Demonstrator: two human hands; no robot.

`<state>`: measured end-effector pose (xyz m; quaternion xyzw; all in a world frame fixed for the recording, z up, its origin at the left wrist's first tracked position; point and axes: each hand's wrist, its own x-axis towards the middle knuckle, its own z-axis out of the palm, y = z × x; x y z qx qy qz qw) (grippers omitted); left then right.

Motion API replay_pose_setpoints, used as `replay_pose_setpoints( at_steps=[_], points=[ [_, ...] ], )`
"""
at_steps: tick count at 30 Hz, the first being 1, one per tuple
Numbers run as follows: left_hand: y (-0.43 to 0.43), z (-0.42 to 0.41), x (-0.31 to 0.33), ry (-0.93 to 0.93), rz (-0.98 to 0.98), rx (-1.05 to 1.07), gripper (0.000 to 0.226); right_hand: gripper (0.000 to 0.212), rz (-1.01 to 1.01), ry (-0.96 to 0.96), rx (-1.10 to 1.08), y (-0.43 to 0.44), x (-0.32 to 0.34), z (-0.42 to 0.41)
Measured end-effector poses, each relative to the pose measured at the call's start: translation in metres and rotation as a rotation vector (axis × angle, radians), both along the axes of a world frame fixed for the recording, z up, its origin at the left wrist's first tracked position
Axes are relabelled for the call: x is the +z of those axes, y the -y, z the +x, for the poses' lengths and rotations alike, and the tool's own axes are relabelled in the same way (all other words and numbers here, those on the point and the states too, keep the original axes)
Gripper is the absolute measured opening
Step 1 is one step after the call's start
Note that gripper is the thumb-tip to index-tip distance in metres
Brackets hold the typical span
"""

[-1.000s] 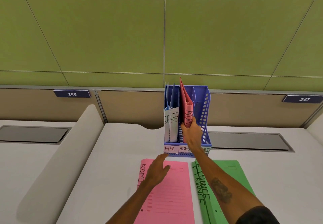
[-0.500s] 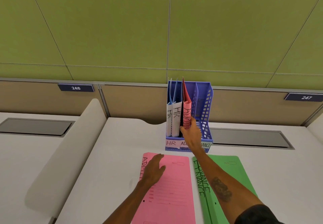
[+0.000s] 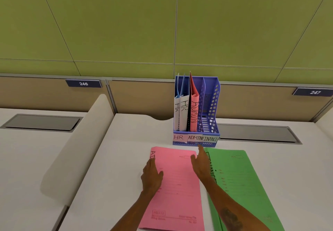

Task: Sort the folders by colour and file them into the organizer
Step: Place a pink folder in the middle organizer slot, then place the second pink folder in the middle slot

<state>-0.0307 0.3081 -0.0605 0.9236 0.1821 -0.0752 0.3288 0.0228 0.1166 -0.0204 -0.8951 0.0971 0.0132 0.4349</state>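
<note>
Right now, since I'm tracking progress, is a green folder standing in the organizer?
No, the organizer's right slot is empty; the green folder lies flat on the desk.

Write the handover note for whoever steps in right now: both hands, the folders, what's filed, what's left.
Left hand: open, resting on the left edge of the pink folder that lies flat on the desk.
Right hand: open, holding nothing, between that folder and the green folder beside it.
Organizer: two blue folders in HR, one filed pink folder in ADMIN, FINANCE slot empty.
Done: blue sorted, one pink filed.
Left: pink folder into ADMIN, then green into FINANCE. The green may be more than one folder.
</note>
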Motion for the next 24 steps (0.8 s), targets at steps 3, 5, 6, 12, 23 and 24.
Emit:
replay_pose_setpoints(
  at_steps=[3,5,6,12,23,24],
  points=[
    [-0.007,-0.014,-0.005,-0.05,0.002,0.066,0.065,0.049,-0.066,-0.097,-0.012,0.003,-0.018,-0.021],
    [-0.011,-0.023,-0.009,-0.093,-0.018,0.086,0.067,0.048,-0.095,-0.166,-0.033,0.002,-0.027,-0.033],
    [-0.012,-0.027,-0.01,-0.109,-0.029,0.093,0.067,0.047,-0.101,-0.193,-0.044,0.002,-0.031,-0.04],
    [-0.014,-0.035,-0.007,-0.151,-0.034,0.111,0.058,0.052,-0.152,-0.242,-0.045,-0.008,-0.043,-0.064],
    [-0.029,-0.042,0.0,-0.051,-0.562,0.232,0.041,0.05,0.049,-0.252,-0.034,-0.008,-0.034,-0.064],
    [-0.031,-0.045,0.0,-0.034,-0.621,0.235,0.046,0.05,0.08,-0.251,-0.041,-0.007,-0.034,-0.065]
  ],
)
